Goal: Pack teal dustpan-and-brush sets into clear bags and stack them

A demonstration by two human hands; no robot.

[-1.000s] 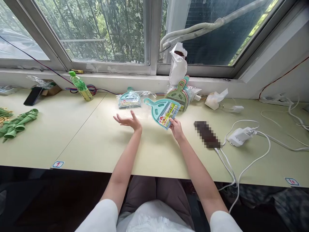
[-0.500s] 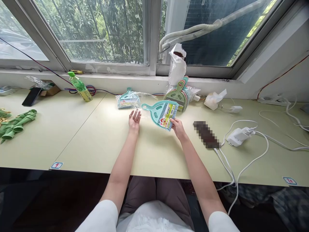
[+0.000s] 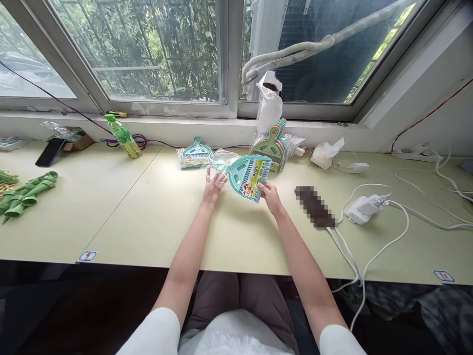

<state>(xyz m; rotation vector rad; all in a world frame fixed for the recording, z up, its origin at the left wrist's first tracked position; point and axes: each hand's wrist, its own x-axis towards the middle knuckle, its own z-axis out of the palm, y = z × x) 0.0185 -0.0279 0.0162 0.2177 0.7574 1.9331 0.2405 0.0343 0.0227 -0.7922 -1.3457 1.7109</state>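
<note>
Bringing a clear plastic bag [image 3: 228,156] together with a mint-green dustpan set [image 3: 248,176] looks to be the step in hand. The set, a dustpan with a brush and a printed card on its front, is held over the middle of the pale table [image 3: 148,222], its handle toward the left and its wide edge toward the right. The right hand [image 3: 271,196] grips that edge at the near right corner, thumb on the front face; the fingers behind are mostly hidden. The left hand [image 3: 215,186] sits at the handle end, palm up with its fingers a little spread, the thin film lying over or around the fingertips. Whether those fingers pinch the film, and whether the handle is inside the bag or merely behind it, I cannot tell. As a judgement, the next move calls for a steady right grip while the left keeps the bag's mouth wide around the handle, since such limp film could snag or fold. Just beyond the left hand, another mint set [image 3: 196,155] lies in clear wrapping. Farther right, a fanned stack of dustpans [image 3: 270,149] leans by crumpled plastic, near a torn white packet [image 3: 269,109] with something dark inside. At the far left, a small cardboard box [image 3: 82,142] has clear plastic bunched in it.
</note>
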